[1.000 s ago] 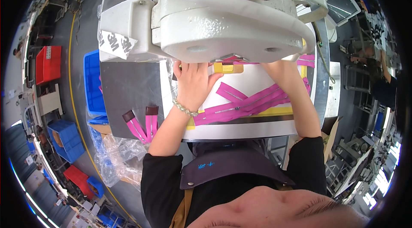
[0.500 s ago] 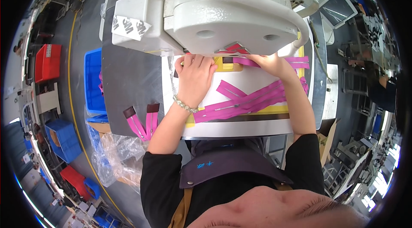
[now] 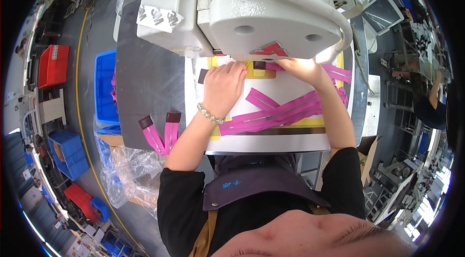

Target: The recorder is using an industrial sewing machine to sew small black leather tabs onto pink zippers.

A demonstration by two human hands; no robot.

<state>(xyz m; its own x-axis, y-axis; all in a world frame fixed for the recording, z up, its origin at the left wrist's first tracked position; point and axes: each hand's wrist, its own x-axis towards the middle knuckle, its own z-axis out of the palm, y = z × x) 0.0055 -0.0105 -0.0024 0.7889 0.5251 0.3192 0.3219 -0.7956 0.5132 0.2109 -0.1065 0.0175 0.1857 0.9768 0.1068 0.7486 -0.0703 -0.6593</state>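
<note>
Under the head of a white sewing machine, my right hand pinches a pink zipper; its fingertips are partly hidden by the machine. This zipper's dark brown end tab lies over a yellow plate. My left hand, wearing a beaded bracelet, is at the plate's left side with its fingers bent together. What those fingers hold, if anything, is hidden. A dark brown piece sticks out to their left. Nearer me, several pink zippers lie crossed on the white work surface.
Two pink zipper ends with brown tabs lie by my left forearm. Left of the table are a blue bin and crumpled clear plastic over a carton. A screen stands at the far right; another person is beyond.
My left hand's fingers have drawn together, and more of the brown piece beside them shows. My right hand keeps its grip on the zipper. The view has shifted slightly.
</note>
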